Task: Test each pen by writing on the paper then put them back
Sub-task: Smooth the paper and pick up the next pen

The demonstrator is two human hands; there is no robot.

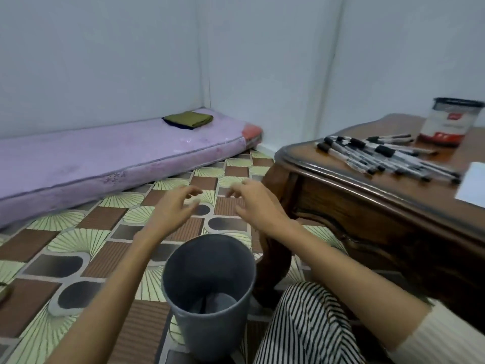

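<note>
Several pens (380,156) with black caps lie in a loose heap on the dark wooden table (367,203) at the right. A clear round pen container (446,122) with a red and white label stands behind them. A corner of white paper (472,185) shows at the right edge. My left hand (175,206) and my right hand (252,203) hover over the floor left of the table, beyond a grey bin. Both hold nothing, with fingers spread and curled. Neither hand touches the pens.
A grey bin (210,292) stands on the patterned floor between my forearms. A purple mattress (105,158) with a folded olive cloth (187,119) lies along the far wall. My striped trouser leg (301,327) sits beside the table leg.
</note>
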